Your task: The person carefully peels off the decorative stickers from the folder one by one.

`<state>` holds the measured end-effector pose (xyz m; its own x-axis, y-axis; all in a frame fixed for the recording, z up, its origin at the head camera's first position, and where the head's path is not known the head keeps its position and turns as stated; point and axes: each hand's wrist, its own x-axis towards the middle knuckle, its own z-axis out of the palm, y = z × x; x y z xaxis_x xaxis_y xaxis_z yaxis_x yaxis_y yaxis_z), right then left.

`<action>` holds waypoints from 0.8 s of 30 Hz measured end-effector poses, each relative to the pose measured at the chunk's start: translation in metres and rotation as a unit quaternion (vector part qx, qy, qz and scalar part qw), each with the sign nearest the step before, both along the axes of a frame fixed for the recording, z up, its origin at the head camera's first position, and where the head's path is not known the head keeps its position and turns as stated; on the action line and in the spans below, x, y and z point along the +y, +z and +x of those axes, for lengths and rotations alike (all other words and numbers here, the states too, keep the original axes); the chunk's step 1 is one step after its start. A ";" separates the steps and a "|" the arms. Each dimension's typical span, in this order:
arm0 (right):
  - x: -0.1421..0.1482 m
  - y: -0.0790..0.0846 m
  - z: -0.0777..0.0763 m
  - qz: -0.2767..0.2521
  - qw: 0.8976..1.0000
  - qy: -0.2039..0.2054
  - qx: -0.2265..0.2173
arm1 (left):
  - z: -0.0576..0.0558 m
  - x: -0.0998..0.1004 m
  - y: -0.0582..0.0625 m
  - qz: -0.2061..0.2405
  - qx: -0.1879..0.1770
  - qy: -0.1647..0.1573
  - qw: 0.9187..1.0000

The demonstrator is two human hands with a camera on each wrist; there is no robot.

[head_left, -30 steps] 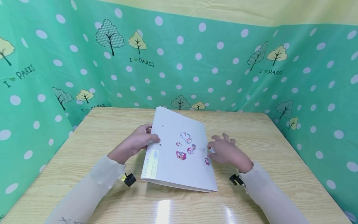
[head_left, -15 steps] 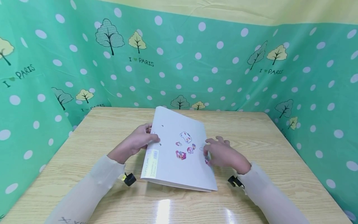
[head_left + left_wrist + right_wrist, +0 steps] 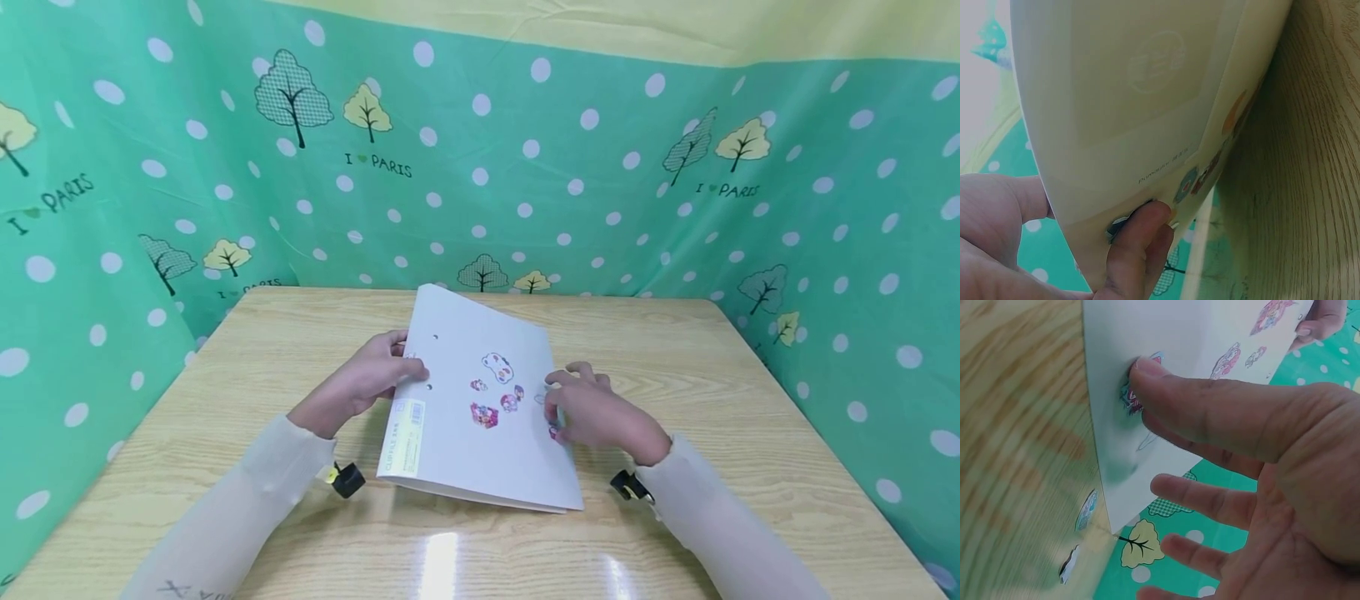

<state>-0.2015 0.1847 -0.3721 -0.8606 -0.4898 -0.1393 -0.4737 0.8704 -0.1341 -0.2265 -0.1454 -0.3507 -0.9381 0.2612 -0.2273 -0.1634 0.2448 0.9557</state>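
Observation:
A white clip file folder stands tilted over the table, with its spine at the left raised. My left hand grips that spine, thumb on the front cover and fingers behind it, as the left wrist view shows. Several cartoon stickers are on the cover, among them a white one and a pink one. My right hand is at the folder's right edge. In the right wrist view its thumb tip overlaps a colourful sticker on the cover, while the other fingers are spread apart.
Two loose stickers, a bluish one and a black-and-white one, lie on the wooden table by the folder's edge. A green polka-dot curtain encloses the table's back and sides. A yellow-and-white label is near the folder's spine.
My right hand has moved slightly left, over the folder's right edge, its fingers lower and now covering part of the stickers there. The left hand and folder have stayed put.

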 end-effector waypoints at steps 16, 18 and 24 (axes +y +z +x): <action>0.000 -0.003 0.001 -0.014 1.000 0.026 -0.001 | 0.000 -0.001 -0.001 0.005 0.001 -0.003 1.000; 0.001 -0.003 0.001 -0.013 1.000 0.027 -0.005 | 0.000 -0.001 -0.001 0.004 0.001 -0.003 1.000; 0.001 -0.003 0.000 -0.002 1.000 0.031 -0.001 | 0.000 -0.001 -0.001 0.004 0.001 -0.003 1.000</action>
